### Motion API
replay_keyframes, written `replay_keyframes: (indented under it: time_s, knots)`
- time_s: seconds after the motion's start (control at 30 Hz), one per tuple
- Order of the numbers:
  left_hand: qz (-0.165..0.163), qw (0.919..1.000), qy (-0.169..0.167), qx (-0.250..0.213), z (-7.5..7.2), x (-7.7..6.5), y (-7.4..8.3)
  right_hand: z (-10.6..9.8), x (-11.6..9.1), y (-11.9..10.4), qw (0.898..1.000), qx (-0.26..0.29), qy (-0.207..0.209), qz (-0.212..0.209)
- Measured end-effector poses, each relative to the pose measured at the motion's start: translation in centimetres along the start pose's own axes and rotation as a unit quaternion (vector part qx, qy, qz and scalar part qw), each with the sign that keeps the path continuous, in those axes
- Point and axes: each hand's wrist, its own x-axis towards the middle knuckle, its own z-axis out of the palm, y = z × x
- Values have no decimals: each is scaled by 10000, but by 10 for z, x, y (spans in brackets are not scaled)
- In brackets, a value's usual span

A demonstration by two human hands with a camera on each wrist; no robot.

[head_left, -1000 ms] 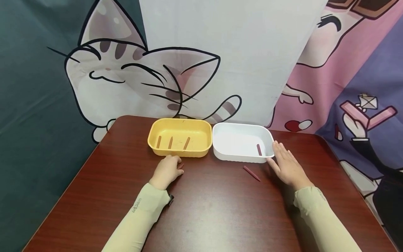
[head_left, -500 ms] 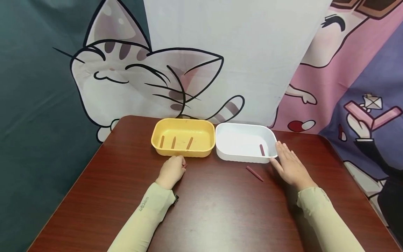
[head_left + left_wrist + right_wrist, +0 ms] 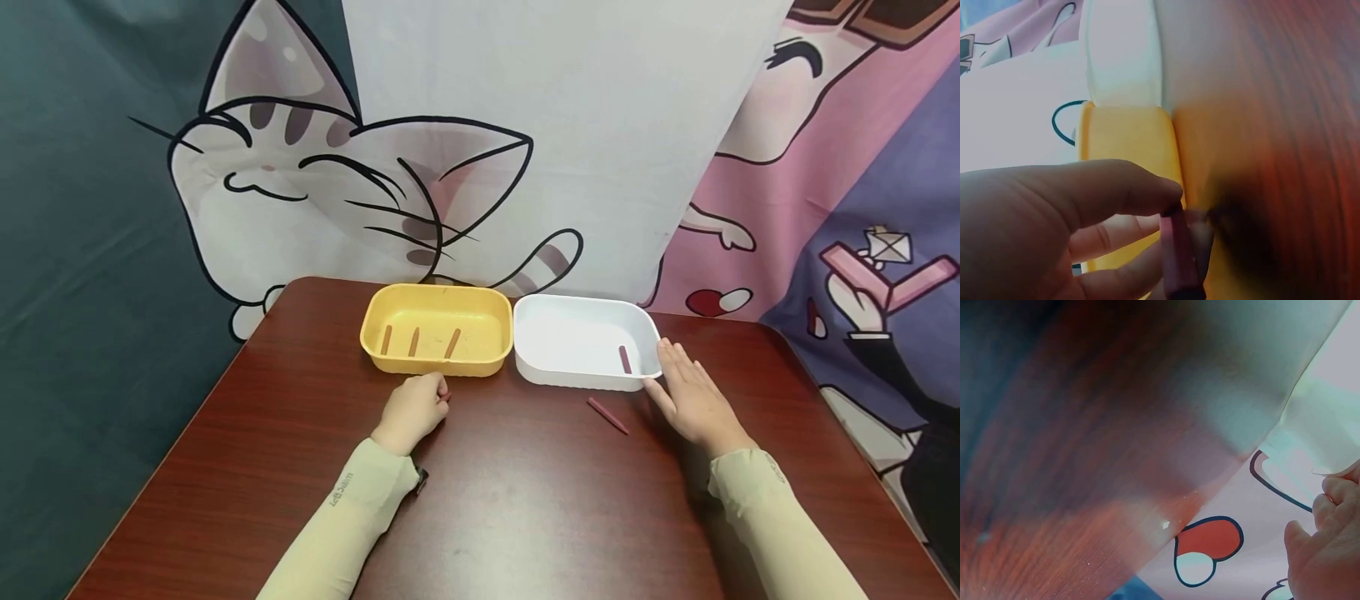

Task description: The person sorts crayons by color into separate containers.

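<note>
My left hand (image 3: 412,411) is just in front of the yellow tray (image 3: 480,367), its thumb and fingers pinching a dark red crayon-like stick (image 3: 1179,256). In the head view the fingers hide most of that stick. My right hand (image 3: 697,404) lies with straight fingers against the right end of the white tray (image 3: 551,375). Inside the yellow tray are three brown sticks, among them the middle stick (image 3: 414,342). One dark red stick (image 3: 625,359) lies in the white tray. Another dark red stick (image 3: 608,416) lies on the table in front of it.
The two trays stand side by side near the back edge of the brown wooden table (image 3: 510,517). Behind them hangs a cloth (image 3: 600,125) printed with a cartoon cat. At the far right is a dark shape (image 3: 930,475).
My left fingers have closed in round the stick in front of the yellow tray. The head view has shifted slightly. The right hand stays at the white tray.
</note>
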Motion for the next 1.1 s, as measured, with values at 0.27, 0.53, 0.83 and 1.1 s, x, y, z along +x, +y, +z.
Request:
replay_keyframes:
  time_s: [0.27, 0.53, 0.83, 1.1]
  knots:
    - [-95, 9864, -698, -1483, 1, 4, 4, 0, 0, -1, 9999, -29, 94, -45]
    - [201, 9311, -1327, -3391, 11, 8, 7, 0, 0, 0, 10000, -42, 74, -23]
    - [-8, 8595, -1681, -4827, 20, 7, 18, 2, 0, -1, 9999, -67, 94, -43]
    - [-107, 8276, -1748, -5333, 30, 19, 42, 0, -1, -2, 9998, -122, 129, -43]
